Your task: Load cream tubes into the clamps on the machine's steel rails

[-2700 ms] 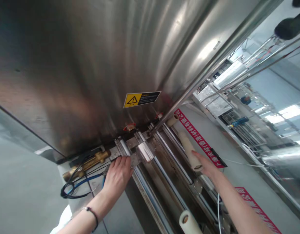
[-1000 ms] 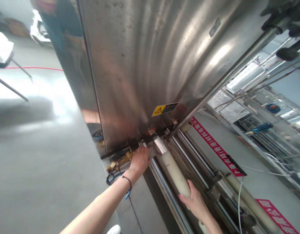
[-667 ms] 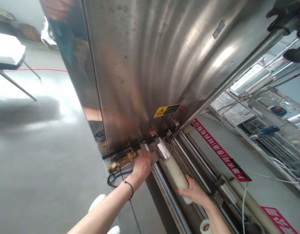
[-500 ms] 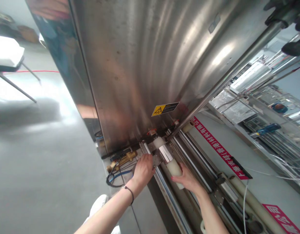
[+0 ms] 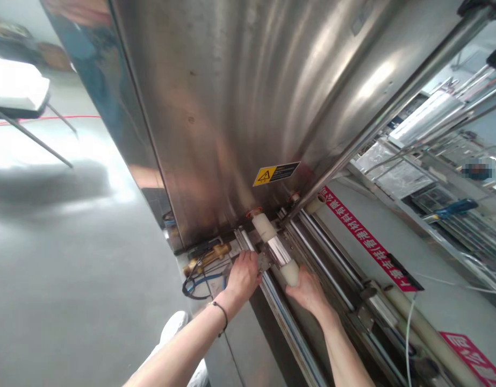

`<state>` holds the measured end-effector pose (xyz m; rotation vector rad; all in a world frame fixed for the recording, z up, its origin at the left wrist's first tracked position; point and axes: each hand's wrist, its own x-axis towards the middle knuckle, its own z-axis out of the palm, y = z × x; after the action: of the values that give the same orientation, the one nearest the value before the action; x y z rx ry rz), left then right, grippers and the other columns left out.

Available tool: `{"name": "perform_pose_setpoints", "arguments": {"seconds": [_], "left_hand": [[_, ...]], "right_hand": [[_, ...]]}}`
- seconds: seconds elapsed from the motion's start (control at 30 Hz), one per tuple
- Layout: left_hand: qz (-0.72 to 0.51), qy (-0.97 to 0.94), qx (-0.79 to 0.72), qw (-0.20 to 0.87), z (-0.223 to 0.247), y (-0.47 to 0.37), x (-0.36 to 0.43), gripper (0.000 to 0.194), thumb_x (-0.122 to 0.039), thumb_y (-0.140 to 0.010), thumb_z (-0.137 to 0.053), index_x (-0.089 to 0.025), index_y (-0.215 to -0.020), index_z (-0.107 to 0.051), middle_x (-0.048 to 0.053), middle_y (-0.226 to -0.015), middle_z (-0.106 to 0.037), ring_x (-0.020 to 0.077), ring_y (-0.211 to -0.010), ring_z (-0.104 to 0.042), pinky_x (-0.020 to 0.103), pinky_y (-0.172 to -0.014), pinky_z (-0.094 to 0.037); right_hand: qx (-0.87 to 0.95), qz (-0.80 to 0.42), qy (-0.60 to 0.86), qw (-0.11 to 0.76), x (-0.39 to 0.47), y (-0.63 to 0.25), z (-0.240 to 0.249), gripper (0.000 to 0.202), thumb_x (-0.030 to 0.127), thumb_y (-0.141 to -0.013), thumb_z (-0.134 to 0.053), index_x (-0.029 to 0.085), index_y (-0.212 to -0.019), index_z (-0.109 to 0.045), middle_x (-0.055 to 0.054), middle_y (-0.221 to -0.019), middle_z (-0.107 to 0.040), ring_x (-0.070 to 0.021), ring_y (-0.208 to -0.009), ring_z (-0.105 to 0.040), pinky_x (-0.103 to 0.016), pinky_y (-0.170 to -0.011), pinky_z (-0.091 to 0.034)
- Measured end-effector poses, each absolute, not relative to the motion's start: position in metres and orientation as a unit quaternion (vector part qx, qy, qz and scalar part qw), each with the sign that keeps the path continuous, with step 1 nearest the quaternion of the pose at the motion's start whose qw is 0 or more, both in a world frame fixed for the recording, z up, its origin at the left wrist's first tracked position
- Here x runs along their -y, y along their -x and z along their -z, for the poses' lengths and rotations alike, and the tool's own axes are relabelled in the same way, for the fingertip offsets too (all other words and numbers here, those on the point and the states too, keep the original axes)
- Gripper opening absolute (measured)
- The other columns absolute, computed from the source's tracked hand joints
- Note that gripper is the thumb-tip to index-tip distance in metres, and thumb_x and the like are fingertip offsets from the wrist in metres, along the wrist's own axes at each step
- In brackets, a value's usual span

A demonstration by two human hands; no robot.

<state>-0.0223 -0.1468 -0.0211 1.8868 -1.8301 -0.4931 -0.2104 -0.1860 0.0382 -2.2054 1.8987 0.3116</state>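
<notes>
A pale plastic tube (image 5: 265, 227) runs through a shiny metal sleeve (image 5: 278, 250) low in front of the steel panel. Its far end reaches the orange-ringed fitting (image 5: 254, 212) in the panel; whether it is seated there cannot be made out. My right hand (image 5: 311, 293) is closed around the near end of the tube, thumb on the left side. My left hand (image 5: 243, 275) is curled over a metal rail (image 5: 245, 240) beside a flat bracket (image 5: 265, 260), and its fingertips are partly hidden.
A big steel panel (image 5: 215, 107) with a yellow warning label (image 5: 277, 173) rises ahead. Left of my left hand lie a brass valve (image 5: 211, 258) and loose hoses (image 5: 193, 287). Parallel rails (image 5: 326, 266) run along the right. A white-topped chair (image 5: 18, 86) stands far left.
My right hand has pushed the tube forward through the sleeve, so more of it shows on the panel side and less behind. The left hand stays in place. The view has shifted slightly.
</notes>
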Motion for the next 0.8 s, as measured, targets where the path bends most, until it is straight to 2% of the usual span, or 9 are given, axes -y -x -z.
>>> {"name": "perform_pose_setpoints", "arguments": {"seconds": [0.1,0.27,0.43,0.6,0.7,0.8], "left_hand": [[0.165,-0.684,0.668,0.242,0.022,0.026,0.145,0.027,-0.017,-0.071,-0.061,-0.008,-0.094,-0.048,0.015,-0.097,-0.054,0.0286,-0.096,-0.048,0.038,-0.087,-0.044],[0.176,-0.687,0.670,0.219,0.016,0.043,0.131,0.030,-0.018,-0.070,-0.061,-0.008,-0.095,-0.050,0.014,-0.095,-0.055,0.0297,-0.094,-0.049,0.040,-0.084,-0.045],[0.206,-0.688,0.663,0.213,0.014,0.061,0.119,0.035,-0.015,-0.067,-0.061,-0.006,-0.099,-0.050,0.015,-0.098,-0.055,0.0307,-0.097,-0.049,0.040,-0.086,-0.045],[0.164,-0.705,0.656,0.215,0.023,0.042,0.131,0.030,-0.015,-0.072,-0.058,-0.008,-0.100,-0.049,0.016,-0.099,-0.055,0.0310,-0.098,-0.050,0.043,-0.085,-0.045],[0.133,-0.691,0.680,0.207,0.022,0.034,0.136,0.035,-0.016,-0.075,-0.056,-0.007,-0.107,-0.047,0.019,-0.103,-0.055,0.0321,-0.102,-0.051,0.045,-0.088,-0.044],[0.123,-0.692,0.685,0.192,0.011,0.037,0.128,0.035,-0.009,-0.079,-0.045,-0.006,-0.113,-0.045,0.019,-0.104,-0.056,0.0301,-0.102,-0.053,0.045,-0.090,-0.044]], "right_hand": [[-0.635,-0.091,0.750,0.160,0.188,0.215,-0.039,0.029,0.027,-0.065,-0.058,0.014,-0.091,-0.052,-0.010,-0.081,-0.066,-0.0237,-0.076,-0.064,-0.028,-0.058,-0.040],[-0.676,-0.087,0.724,0.104,0.164,0.236,-0.034,0.032,0.028,-0.067,-0.057,0.014,-0.096,-0.051,-0.012,-0.082,-0.066,-0.0273,-0.079,-0.064,-0.031,-0.061,-0.040],[-0.675,-0.089,0.722,0.121,0.156,0.243,-0.032,0.026,0.024,-0.069,-0.054,0.014,-0.093,-0.049,-0.010,-0.080,-0.066,-0.0256,-0.077,-0.065,-0.029,-0.060,-0.041],[-0.661,-0.081,0.734,0.132,0.186,0.205,-0.034,0.035,0.020,-0.064,-0.058,0.013,-0.097,-0.050,-0.010,-0.083,-0.067,-0.0240,-0.079,-0.065,-0.026,-0.061,-0.043],[-0.661,-0.062,0.738,0.124,0.195,0.194,-0.033,0.040,0.020,-0.065,-0.059,0.012,-0.102,-0.049,-0.011,-0.085,-0.067,-0.0240,-0.082,-0.065,-0.026,-0.063,-0.045],[-0.669,-0.056,0.732,0.116,0.191,0.194,-0.036,0.046,0.021,-0.067,-0.061,0.011,-0.110,-0.048,-0.012,-0.091,-0.065,-0.0252,-0.085,-0.064,-0.029,-0.067,-0.047]]}}
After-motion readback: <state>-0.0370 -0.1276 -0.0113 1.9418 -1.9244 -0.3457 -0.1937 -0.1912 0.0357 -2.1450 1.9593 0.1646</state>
